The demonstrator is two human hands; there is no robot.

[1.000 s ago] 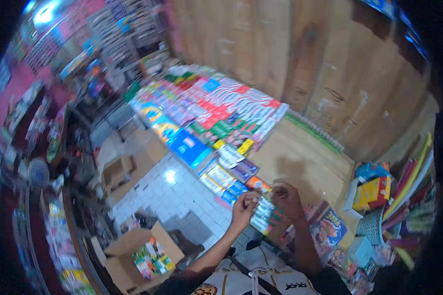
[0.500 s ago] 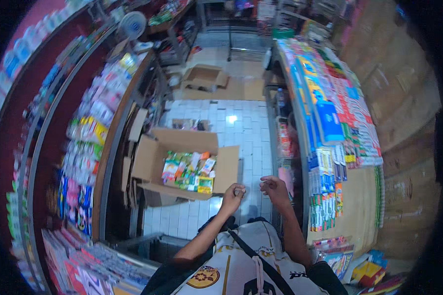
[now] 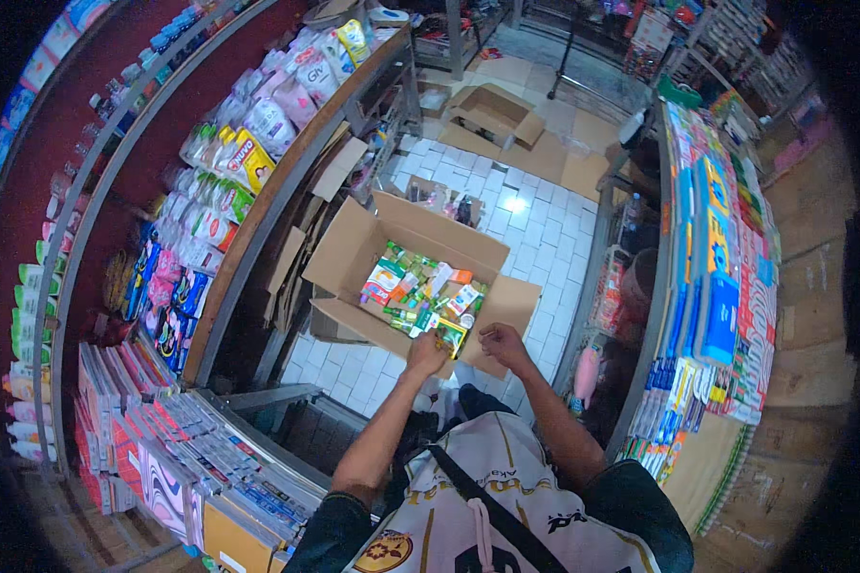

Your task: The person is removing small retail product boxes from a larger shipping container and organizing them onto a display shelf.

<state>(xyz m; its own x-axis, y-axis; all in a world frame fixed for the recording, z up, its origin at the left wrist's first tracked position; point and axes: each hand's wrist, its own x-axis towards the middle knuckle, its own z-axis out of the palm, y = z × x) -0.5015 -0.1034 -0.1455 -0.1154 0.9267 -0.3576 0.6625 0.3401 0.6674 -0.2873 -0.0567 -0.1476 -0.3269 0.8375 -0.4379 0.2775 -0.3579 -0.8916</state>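
An open cardboard box (image 3: 354, 253) stands on the white tiled floor, filled with several small colourful packets (image 3: 416, 286). My left hand (image 3: 428, 353) is over the box's near flap, its fingers closed on a small yellow-green packet (image 3: 450, 334). My right hand (image 3: 504, 344) hovers just to the right of it above the same flap, with its fingers curled and nothing visible in them. The two hands are a short gap apart.
Shelves with bags and packets (image 3: 248, 143) run along the left. A counter covered in rows of colourful packets (image 3: 726, 277) runs along the right. Another open box (image 3: 492, 113) and flattened cardboard (image 3: 545, 158) lie farther up the aisle.
My view has swung from the counter display down to the box on the floor. Both hands now sit over the box's near flap, slightly farther apart.
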